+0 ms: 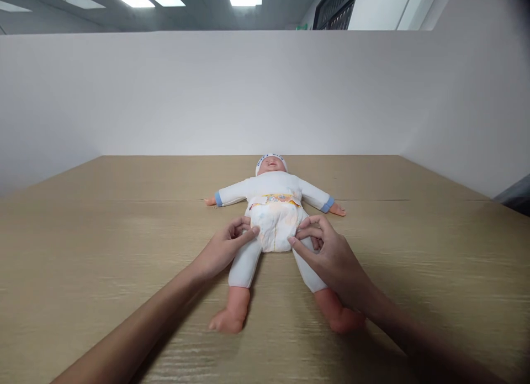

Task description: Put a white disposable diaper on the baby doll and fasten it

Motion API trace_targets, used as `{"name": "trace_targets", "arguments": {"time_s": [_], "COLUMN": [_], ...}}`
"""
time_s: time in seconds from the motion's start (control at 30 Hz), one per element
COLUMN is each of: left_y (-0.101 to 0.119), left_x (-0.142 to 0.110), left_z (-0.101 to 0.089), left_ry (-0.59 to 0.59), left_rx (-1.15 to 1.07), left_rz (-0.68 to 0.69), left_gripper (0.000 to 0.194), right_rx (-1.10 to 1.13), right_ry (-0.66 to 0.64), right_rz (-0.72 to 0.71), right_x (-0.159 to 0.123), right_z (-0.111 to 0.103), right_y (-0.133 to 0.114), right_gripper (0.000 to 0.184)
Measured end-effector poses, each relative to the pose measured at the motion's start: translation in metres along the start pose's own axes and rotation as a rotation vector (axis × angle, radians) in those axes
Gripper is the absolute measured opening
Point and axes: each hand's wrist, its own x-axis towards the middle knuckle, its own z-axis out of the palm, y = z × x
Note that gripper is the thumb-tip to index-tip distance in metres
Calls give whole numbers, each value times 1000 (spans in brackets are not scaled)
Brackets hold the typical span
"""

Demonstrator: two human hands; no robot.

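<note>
A baby doll (271,184) in a white suit with blue cuffs and a printed white cap lies on its back, feet toward me, arms and legs spread. Around its hips sits a white diaper (276,229) with a colourful printed waistband. My left hand (232,239) pinches the diaper's edge at the left leg opening, thumb on the front. On the opposite side my right hand (321,243) has its thumb and fingers closed on the diaper's edge at the other leg opening. Both hands rest over the doll's thighs, and the fingertips are partly hidden.
The doll lies on a wood-grain table (124,246) with a seam running across it. A white partition (248,91) stands behind the table and continues along its sides. A dark object (515,196) shows at the far right edge.
</note>
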Motion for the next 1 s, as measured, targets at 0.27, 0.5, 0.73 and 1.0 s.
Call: {"name": "trace_targets", "arguments": {"time_s": [0.27, 0.5, 0.73, 1.0], "left_y": [9, 23, 25, 12], "left_x": [-7, 22, 66, 72], "left_z": [2, -13, -14, -7], "left_ry": [240, 309, 135, 214], "left_rx": [390, 677, 606, 470], "left_rz": [187, 533, 529, 499], "left_gripper": [36, 25, 28, 24], "right_rx": [-108, -236, -182, -353], "right_ry": [112, 208, -52, -86], "right_rz": [-109, -460, -553, -633], "right_x": [-6, 34, 54, 53], "right_z": [1, -16, -4, -6], "right_y": [4, 20, 50, 54], "right_gripper": [27, 27, 52, 63]}}
